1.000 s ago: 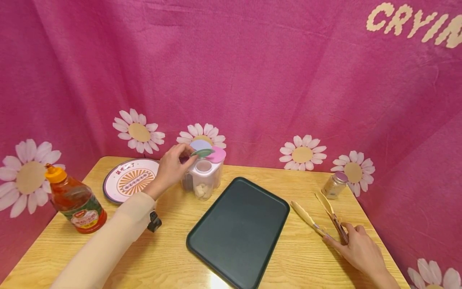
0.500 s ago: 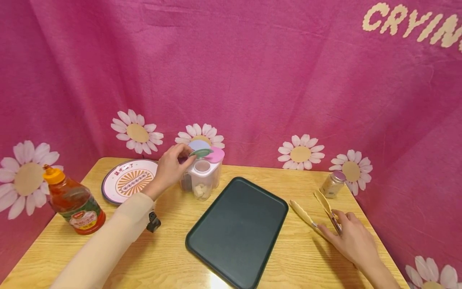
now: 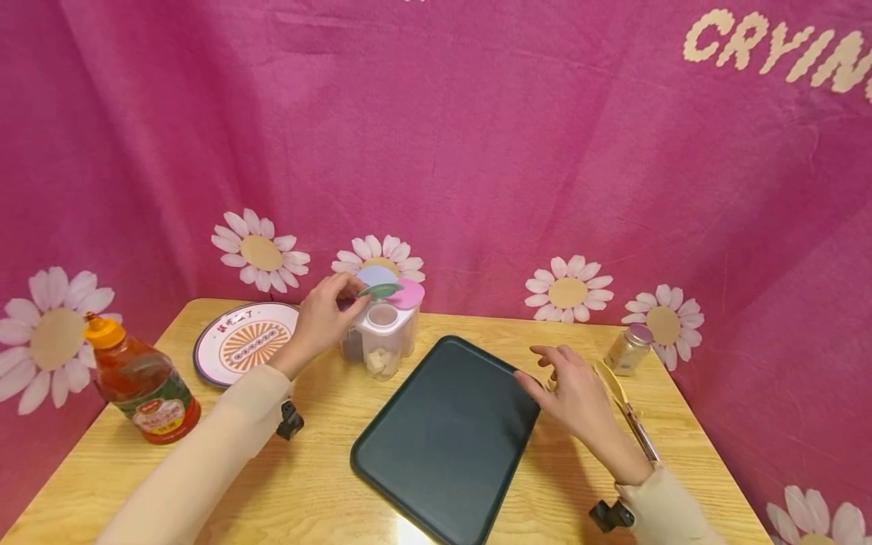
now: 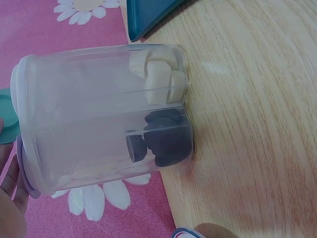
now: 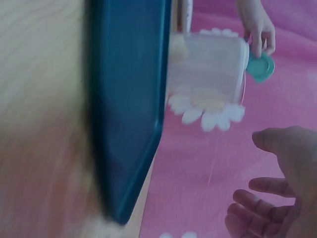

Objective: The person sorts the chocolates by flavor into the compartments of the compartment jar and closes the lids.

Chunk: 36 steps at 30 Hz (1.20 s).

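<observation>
My left hand (image 3: 327, 314) pinches the raised green lid (image 3: 381, 291) of a clear storage container (image 3: 407, 333). Its round opening faces up beneath that lid, while the pink lid (image 3: 410, 294) and the blue lid lie flat. Pale chunks (image 4: 161, 74) and dark pieces (image 4: 168, 138) show at its bottom in the left wrist view. Over the right edge of the dark tray (image 3: 446, 439) hovers my right hand (image 3: 579, 393), fingers spread and holding nothing, as the right wrist view confirms. Tongs (image 3: 640, 430) lie on the table behind it, one arm partly hidden by the hand.
On the left stand a red sauce bottle (image 3: 146, 386) and a round patterned plate (image 3: 225, 344). A small jar (image 3: 628, 350) with a purple lid sits at the back right. A pink curtain (image 3: 436, 151) hangs behind the wooden table (image 3: 320, 469).
My right hand has let go of the tongs and moved left and away from me, to the tray's right edge. The left hand stays on the green lid.
</observation>
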### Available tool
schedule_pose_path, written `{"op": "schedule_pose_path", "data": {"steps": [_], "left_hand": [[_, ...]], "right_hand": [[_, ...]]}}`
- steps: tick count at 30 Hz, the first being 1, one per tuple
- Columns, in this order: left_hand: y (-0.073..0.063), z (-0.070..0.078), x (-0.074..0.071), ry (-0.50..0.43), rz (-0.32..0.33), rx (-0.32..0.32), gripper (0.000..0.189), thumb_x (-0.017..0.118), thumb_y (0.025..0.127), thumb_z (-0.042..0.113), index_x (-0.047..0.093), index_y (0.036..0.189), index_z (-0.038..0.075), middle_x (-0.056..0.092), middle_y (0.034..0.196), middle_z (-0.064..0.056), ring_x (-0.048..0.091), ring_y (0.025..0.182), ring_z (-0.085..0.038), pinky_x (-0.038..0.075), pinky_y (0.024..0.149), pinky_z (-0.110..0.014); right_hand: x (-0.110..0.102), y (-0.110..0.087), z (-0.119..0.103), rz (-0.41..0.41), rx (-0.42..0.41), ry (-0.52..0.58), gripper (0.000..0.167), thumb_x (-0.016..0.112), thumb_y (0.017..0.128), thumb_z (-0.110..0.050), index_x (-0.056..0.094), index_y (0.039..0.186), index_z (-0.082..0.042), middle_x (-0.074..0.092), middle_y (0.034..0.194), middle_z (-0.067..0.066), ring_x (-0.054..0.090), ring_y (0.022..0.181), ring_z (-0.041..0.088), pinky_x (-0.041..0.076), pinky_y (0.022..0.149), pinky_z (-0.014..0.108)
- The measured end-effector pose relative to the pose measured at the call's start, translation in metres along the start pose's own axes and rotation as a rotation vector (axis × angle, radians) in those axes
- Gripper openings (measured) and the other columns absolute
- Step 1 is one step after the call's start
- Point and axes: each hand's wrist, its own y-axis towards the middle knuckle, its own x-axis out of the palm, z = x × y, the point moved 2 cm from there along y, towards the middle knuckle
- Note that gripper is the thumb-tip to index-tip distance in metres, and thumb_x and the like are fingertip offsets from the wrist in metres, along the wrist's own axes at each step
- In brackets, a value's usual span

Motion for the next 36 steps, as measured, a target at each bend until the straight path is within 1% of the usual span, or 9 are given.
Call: {"op": "schedule_pose_path", "data": {"steps": [4, 9, 14, 17, 21, 24, 29, 34, 36], "left_hand": [[-0.001, 0.000, 0.000, -0.002, -0.002, -0.006, 0.015, 0.078, 0.095, 0.012, 0.067, 0.103, 0.005, 0.071, 0.100, -0.016, 0.068, 0.096, -0.031, 0.058, 0.088, -0.047], [-0.001, -0.001, 0.000, 0.003, 0.007, 0.003, 0.015, 0.078, 0.095, 0.012, 0.068, 0.103, 0.005, 0.071, 0.099, -0.016, 0.068, 0.095, -0.031, 0.058, 0.086, -0.046], [-0.001, -0.001, 0.000, 0.004, 0.010, 0.011, 0.014, 0.078, 0.095, 0.011, 0.069, 0.103, 0.005, 0.072, 0.099, -0.015, 0.068, 0.095, -0.030, 0.058, 0.085, -0.044], [-0.001, 0.000, -0.001, -0.002, 0.003, 0.009, 0.014, 0.078, 0.095, 0.011, 0.069, 0.104, 0.005, 0.072, 0.099, -0.015, 0.067, 0.095, -0.029, 0.058, 0.085, -0.044], [-0.002, 0.001, -0.001, -0.008, -0.004, 0.008, 0.014, 0.078, 0.095, 0.011, 0.069, 0.105, 0.005, 0.071, 0.099, -0.014, 0.067, 0.095, -0.029, 0.057, 0.085, -0.042], [-0.002, 0.000, -0.002, -0.015, -0.005, 0.015, 0.014, 0.078, 0.095, 0.011, 0.070, 0.105, 0.005, 0.071, 0.098, -0.014, 0.067, 0.094, -0.028, 0.057, 0.084, -0.041], [-0.003, 0.000, -0.002, -0.015, -0.006, 0.045, 0.012, 0.078, 0.094, 0.009, 0.070, 0.103, 0.005, 0.071, 0.095, -0.013, 0.065, 0.092, -0.027, 0.056, 0.082, -0.039], [-0.005, 0.000, -0.001, -0.007, 0.003, 0.075, 0.011, 0.078, 0.093, 0.006, 0.070, 0.101, 0.006, 0.071, 0.093, -0.011, 0.064, 0.092, -0.026, 0.055, 0.081, -0.037], [-0.006, 0.000, 0.000, -0.008, 0.009, 0.092, 0.011, 0.079, 0.092, 0.006, 0.070, 0.100, 0.005, 0.071, 0.093, -0.011, 0.064, 0.092, -0.026, 0.056, 0.081, -0.038]], "right_hand": [[0.012, 0.021, -0.025, -0.007, -0.031, 0.074, 0.046, 0.083, 0.090, -0.036, 0.072, 0.125, -0.008, 0.073, 0.100, 0.011, 0.069, 0.082, 0.026, 0.054, 0.068, 0.037], [0.020, 0.047, -0.057, -0.002, -0.089, 0.208, 0.042, 0.082, 0.091, -0.033, 0.073, 0.125, -0.010, 0.073, 0.103, 0.011, 0.073, 0.087, 0.027, 0.060, 0.074, 0.042], [0.033, 0.076, -0.082, -0.026, -0.158, 0.370, 0.038, 0.082, 0.092, -0.024, 0.073, 0.124, -0.007, 0.073, 0.107, 0.012, 0.073, 0.095, 0.026, 0.064, 0.083, 0.045], [0.043, 0.091, -0.093, -0.050, -0.190, 0.451, 0.037, 0.082, 0.092, -0.020, 0.072, 0.125, -0.004, 0.074, 0.111, 0.017, 0.073, 0.101, 0.030, 0.064, 0.088, 0.047], [0.054, 0.107, -0.109, -0.066, -0.221, 0.512, 0.038, 0.080, 0.093, -0.017, 0.071, 0.125, 0.001, 0.073, 0.115, 0.021, 0.074, 0.105, 0.034, 0.063, 0.091, 0.050], [0.061, 0.118, -0.119, -0.075, -0.233, 0.524, 0.039, 0.081, 0.093, -0.018, 0.071, 0.126, 0.000, 0.072, 0.117, 0.019, 0.074, 0.106, 0.034, 0.063, 0.093, 0.047], [0.070, 0.133, -0.130, -0.065, -0.274, 0.493, 0.037, 0.081, 0.094, -0.019, 0.073, 0.126, -0.004, 0.073, 0.116, 0.015, 0.073, 0.099, 0.030, 0.064, 0.086, 0.042], [0.076, 0.139, -0.135, -0.048, -0.317, 0.489, 0.026, 0.079, 0.095, -0.016, 0.076, 0.118, -0.003, 0.075, 0.114, 0.016, 0.070, 0.089, 0.029, 0.063, 0.079, 0.048], [0.078, 0.139, -0.135, -0.043, -0.326, 0.490, 0.023, 0.078, 0.096, -0.015, 0.077, 0.116, -0.003, 0.075, 0.113, 0.015, 0.070, 0.087, 0.027, 0.063, 0.077, 0.047]]}}
